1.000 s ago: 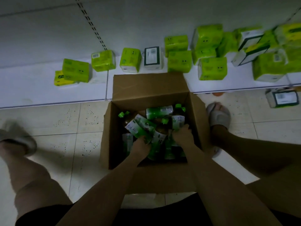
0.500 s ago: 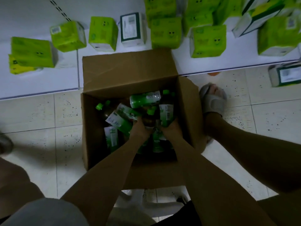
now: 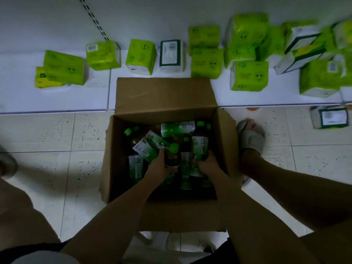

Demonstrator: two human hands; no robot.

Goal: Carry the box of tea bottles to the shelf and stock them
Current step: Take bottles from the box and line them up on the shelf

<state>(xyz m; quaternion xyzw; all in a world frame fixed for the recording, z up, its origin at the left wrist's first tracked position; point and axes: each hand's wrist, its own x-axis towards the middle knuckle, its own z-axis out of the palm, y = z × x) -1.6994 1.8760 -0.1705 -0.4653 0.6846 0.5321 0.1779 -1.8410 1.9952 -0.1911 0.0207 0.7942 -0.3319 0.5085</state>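
Observation:
An open cardboard box (image 3: 163, 96) stands on the tiled floor against the low white shelf (image 3: 57, 100). Inside lie several tea bottles with green caps and green-white labels, one on its side (image 3: 177, 128) at the back. My left hand (image 3: 159, 166) is inside the box, closed around a dark bottle with a green cap (image 3: 172, 155). My right hand (image 3: 207, 164) is closed around an upright labelled bottle (image 3: 200, 147) near the box's right wall.
Several green tissue packs (image 3: 206, 63) and white-green packs (image 3: 172, 56) sit on the shelf behind the box. Another pack (image 3: 331, 119) lies on the floor at right. My slippered right foot (image 3: 251, 136) stands beside the box; my left foot (image 3: 7, 164) shows at the left edge.
Both hands have closed on bottles and lifted them slightly inside the box. The view shifted, with the box staying on the floor by the shelf.

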